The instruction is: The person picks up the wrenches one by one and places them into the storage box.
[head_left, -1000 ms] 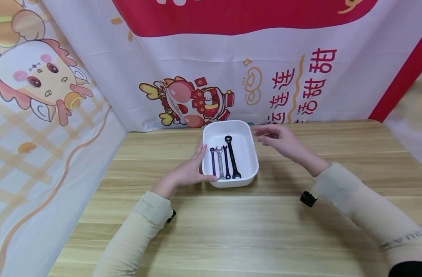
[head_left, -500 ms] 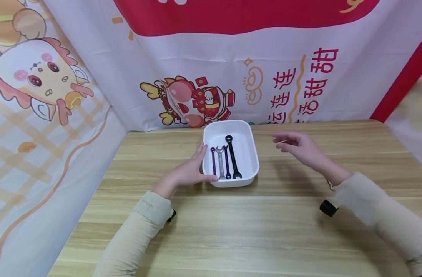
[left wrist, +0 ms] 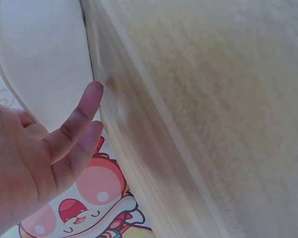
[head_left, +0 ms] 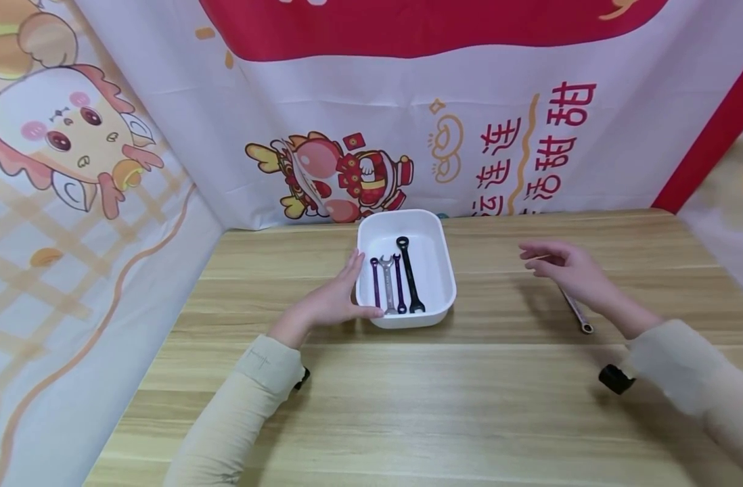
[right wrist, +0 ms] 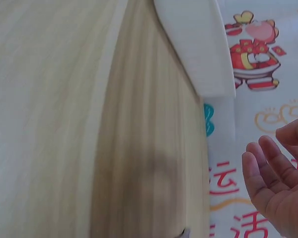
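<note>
A white plastic box [head_left: 435, 313] stands on the table with several wrenches inside. They are a short purple wrench [head_left: 375, 284], a silver wrench [head_left: 389, 287], another purple wrench [head_left: 399, 287] and a longer black wrench [head_left: 410, 274]. My left hand [head_left: 329, 297] rests against the box's left side, fingers along the wall and thumb at the near corner. To the right, my right hand [head_left: 569, 270] hovers over the table with loosely bent fingers and nothing visible in it. Beneath it lies a silver wrench [head_left: 577, 312], its upper part hidden by the hand.
Behind the wooden table [head_left: 408, 406] hangs a printed cloth [head_left: 359, 88] close to the box's far end. Another printed cloth [head_left: 97, 270] borders the table on the left. A black wrist device [head_left: 616, 379] hangs under the right sleeve.
My right hand has moved right, away from the box. More of the wrench lying on the table shows now. The left hand and the box have stayed in place.
</note>
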Available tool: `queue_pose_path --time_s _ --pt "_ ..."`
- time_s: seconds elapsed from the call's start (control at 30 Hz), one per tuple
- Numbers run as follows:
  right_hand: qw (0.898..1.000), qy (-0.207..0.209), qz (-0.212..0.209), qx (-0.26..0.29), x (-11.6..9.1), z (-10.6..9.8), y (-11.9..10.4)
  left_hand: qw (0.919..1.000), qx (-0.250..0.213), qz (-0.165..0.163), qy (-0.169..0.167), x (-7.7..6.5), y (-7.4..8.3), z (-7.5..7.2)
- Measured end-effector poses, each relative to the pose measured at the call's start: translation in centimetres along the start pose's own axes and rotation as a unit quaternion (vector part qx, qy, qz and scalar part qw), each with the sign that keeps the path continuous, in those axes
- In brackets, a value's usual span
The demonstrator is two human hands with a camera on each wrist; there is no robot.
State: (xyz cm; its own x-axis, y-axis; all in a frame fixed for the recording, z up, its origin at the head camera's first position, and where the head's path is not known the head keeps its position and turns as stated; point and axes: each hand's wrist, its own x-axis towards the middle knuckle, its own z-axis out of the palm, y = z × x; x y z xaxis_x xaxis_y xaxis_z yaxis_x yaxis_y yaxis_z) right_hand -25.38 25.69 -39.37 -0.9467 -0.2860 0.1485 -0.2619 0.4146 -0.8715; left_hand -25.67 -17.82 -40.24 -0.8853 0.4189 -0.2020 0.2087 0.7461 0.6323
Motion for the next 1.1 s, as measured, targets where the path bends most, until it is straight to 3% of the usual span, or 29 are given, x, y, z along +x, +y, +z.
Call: queue_pose_path --time_s 0.37,0.8,1.1 --pt "0.998 0.013 0.015 -0.053 -1.9 -2.2 2.9 1.0 0.004 -0.004 0.003 -0.2 -0.1 0.0" --pt "0.997 0.018 0.033 -0.073 -3.5 -3.1 4.8 0.9999 0.011 0.0 0.003 -0.2 0.1 0.0" --pt "0.991 -0.018 0.119 -0.056 -3.5 -3.7 5.3 0.9999 0.01 -0.007 0.0 -0.2 0.3 0.0"
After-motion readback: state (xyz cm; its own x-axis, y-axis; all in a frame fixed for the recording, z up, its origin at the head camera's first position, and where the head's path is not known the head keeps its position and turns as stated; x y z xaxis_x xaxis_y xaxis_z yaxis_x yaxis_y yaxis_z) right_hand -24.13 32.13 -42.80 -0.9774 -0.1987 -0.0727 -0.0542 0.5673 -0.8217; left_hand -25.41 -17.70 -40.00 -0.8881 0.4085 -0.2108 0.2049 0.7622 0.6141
